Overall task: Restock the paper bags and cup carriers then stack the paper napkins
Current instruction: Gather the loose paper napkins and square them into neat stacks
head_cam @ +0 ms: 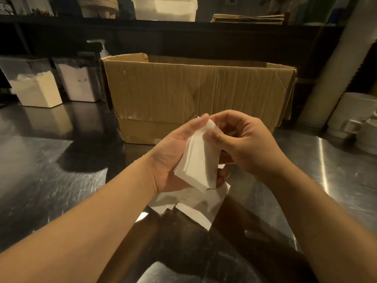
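Across the lower frame runs the scratched steel desk (pixel 61 180), with the open brown cardboard box (pixel 195 97) at centre. Just below centre, the left hand (pixel 173 160) cradles a small stack of white paper napkins (pixel 199 160); the right hand (pixel 242 144) pinches its top edge. Thin sheets could slide and fan onto the loose napkins (pixel 193 203) beneath if either grip slackens.
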A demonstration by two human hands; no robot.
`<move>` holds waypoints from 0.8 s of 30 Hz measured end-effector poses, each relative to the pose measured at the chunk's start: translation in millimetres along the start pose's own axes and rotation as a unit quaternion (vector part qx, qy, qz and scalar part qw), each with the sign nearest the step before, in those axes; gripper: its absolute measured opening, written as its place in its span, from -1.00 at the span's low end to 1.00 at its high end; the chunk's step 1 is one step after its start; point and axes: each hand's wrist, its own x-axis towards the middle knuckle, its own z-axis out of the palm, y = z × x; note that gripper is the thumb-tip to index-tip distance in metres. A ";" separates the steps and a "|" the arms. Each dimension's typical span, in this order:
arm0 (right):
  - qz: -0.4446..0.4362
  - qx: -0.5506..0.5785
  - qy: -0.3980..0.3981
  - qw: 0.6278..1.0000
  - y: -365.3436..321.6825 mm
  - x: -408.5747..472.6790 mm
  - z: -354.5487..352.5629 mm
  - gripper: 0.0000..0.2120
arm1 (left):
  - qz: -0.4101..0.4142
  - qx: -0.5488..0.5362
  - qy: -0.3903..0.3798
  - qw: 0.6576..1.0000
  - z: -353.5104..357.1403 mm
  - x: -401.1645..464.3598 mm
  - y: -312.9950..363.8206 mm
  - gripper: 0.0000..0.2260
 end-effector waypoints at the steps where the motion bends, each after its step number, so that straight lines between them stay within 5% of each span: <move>1: -0.004 -0.013 0.014 1.000 1.6 0.8 1.4 -0.80 | 0.001 0.000 -0.001 1.000 0.4 -1.3 0.0 -0.58; 6: 0.003 -0.076 0.040 0.996 7.4 2.5 5.2 -0.63 | -0.037 -0.008 0.002 0.999 4.4 -4.5 1.3 -0.67; 11: 0.019 -0.087 0.025 0.996 6.5 1.4 4.9 -0.70 | -0.040 0.019 0.032 0.999 1.9 -5.2 3.5 -0.44; 18: 0.017 -0.091 0.079 0.993 9.4 5.8 2.0 -0.75 | -0.045 -0.037 0.074 0.996 3.5 -8.4 5.8 -0.54; 21: 0.106 -0.136 0.105 0.979 10.6 11.6 -3.3 -0.81 | -0.014 -0.086 0.106 0.991 2.1 -10.4 9.1 -0.53; 24: 0.217 -0.268 0.002 0.939 12.6 16.0 -5.4 -0.85 | 0.029 -0.126 0.128 0.983 -0.5 -10.2 12.7 -0.57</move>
